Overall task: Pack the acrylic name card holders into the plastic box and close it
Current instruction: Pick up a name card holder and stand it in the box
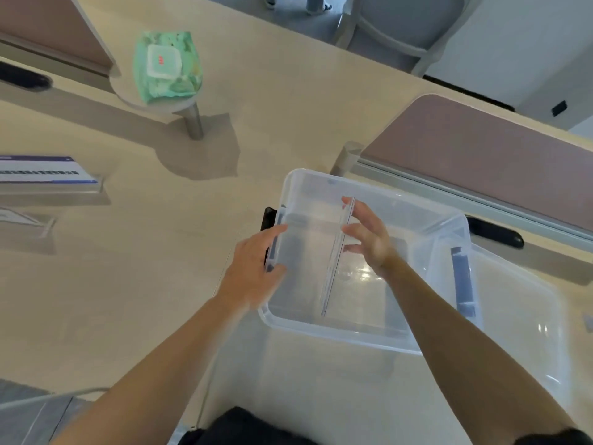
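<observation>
A clear plastic box (321, 327) stands open on the beige desk in front of me. Inside it, a clear acrylic name card holder (333, 271) stands on edge, seen as a thin line running from the far wall toward the near wall. My right hand (369, 239) reaches into the box and pinches the holder's upper end between thumb and fingers. My left hand (256, 264) grips the box's left wall at its grey latch (272, 248). The translucent lid (519, 322) lies to the right, partly under the box.
At the left edge, an acrylic holder with a blue printed card (48, 173) stands on the desk, with another clear holder (25, 220) below it. A green wet-wipes pack (167, 65) sits on a small round shelf. A pink divider panel (481, 162) runs behind the box.
</observation>
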